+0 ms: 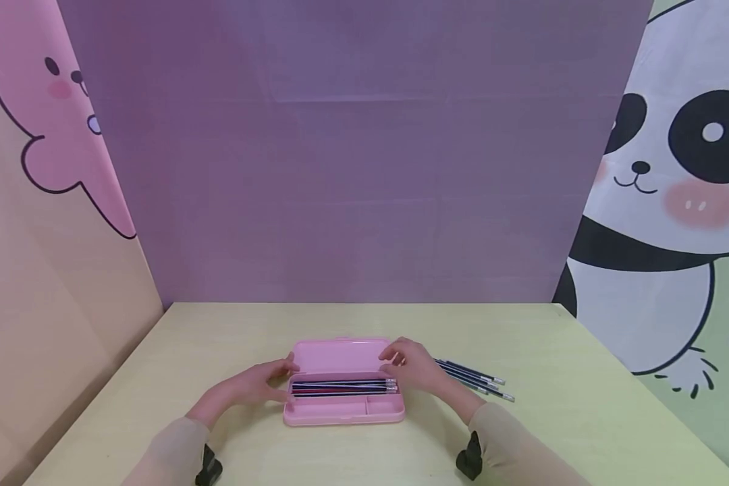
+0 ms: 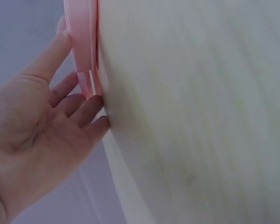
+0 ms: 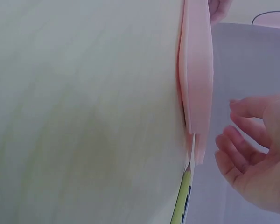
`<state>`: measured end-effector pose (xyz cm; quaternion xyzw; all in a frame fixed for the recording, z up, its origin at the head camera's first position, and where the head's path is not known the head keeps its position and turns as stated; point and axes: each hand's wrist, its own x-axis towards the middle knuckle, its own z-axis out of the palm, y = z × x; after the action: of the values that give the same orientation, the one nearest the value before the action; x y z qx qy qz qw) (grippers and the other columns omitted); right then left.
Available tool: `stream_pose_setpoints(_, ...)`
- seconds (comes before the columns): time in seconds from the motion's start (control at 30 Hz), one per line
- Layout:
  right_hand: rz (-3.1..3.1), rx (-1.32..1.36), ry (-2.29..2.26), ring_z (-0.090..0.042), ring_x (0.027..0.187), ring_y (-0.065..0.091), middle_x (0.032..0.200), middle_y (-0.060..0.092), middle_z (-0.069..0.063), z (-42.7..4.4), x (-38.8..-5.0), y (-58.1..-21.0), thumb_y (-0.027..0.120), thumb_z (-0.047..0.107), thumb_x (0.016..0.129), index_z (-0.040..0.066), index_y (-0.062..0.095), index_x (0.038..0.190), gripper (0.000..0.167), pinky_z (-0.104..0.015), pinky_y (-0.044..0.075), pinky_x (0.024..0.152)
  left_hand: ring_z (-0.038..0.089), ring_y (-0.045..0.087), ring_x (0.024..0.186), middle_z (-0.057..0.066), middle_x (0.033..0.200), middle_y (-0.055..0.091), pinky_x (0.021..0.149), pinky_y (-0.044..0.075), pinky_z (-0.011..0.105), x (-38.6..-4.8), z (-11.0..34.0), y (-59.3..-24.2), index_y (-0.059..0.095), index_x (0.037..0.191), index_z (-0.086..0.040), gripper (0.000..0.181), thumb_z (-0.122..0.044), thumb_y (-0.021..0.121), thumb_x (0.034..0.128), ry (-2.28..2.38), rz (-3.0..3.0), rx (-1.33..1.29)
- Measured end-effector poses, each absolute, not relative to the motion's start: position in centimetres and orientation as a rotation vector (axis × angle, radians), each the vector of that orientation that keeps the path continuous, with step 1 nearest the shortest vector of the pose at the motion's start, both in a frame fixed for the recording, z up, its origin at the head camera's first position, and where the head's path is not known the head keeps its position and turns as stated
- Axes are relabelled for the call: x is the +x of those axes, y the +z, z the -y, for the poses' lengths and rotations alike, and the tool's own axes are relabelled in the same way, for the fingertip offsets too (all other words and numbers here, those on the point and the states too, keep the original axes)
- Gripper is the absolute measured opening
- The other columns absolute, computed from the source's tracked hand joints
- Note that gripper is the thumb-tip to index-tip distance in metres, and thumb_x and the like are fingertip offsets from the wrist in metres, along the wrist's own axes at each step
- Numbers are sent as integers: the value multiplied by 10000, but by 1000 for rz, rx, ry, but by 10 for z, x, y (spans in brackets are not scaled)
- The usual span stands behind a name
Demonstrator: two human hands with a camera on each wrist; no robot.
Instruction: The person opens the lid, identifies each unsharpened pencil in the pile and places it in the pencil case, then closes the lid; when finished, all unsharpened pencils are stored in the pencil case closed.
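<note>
A pink pencil case (image 1: 328,410) lies on the table with its lid (image 1: 340,356) folded back. Several dark pencils (image 1: 343,388) fill its rear compartment, with something red among them. At the left end, my left hand (image 1: 258,383) touches the case, thumb by the tray and fingers spread toward the lid. In the left wrist view this hand (image 2: 42,116) has its thumb against the pink case wall (image 2: 81,35). My right hand (image 1: 416,364) hovers by the lid's right end, fingers loosely bent; the right wrist view shows nothing in the hand (image 3: 266,149).
Several loose dark pencils (image 1: 474,378) lie in a bundle right of the case, partly behind my right hand. A pale wooden table (image 1: 249,324) carries everything. Behind it stands a purple backdrop (image 1: 352,169), with a panda picture (image 1: 644,297) to the right.
</note>
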<state>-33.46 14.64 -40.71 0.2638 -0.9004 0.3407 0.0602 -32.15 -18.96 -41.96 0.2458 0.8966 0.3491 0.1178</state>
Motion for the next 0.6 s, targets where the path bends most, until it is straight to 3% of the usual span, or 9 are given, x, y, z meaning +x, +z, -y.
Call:
stream_pose_setpoints(0.13,2708,731,1044,-194,793,605,940,602,-134,-152,-338,-407,700,85,814,-29,653,1007,228,-218,531,669,407,277,1377,242,1509,252,1137,222,532,-322,188,-420,444,1362,-39,687,-285,743,794,1054,-2621,711)
stream_pose_setpoints(0.37,2728,641,1143,-300,928,600,1073,582,-190,-152,-342,-406,685,116,840,-55,567,1159,381,-395,556,791,397,326,1357,231,1466,354,1130,225,546,-321,189,-420,282,1441,9,868,-311,749,783,1113,-2633,650)
stream_pose_setpoints(0.6,2818,581,1133,-217,910,587,1128,561,-162,-148,-348,-411,695,158,841,-32,525,1232,467,-330,559,749,408,375,1322,233,1402,440,1100,281,564,-313,188,-424,225,1445,43,906,-307,748,793,1114,-2629,682)
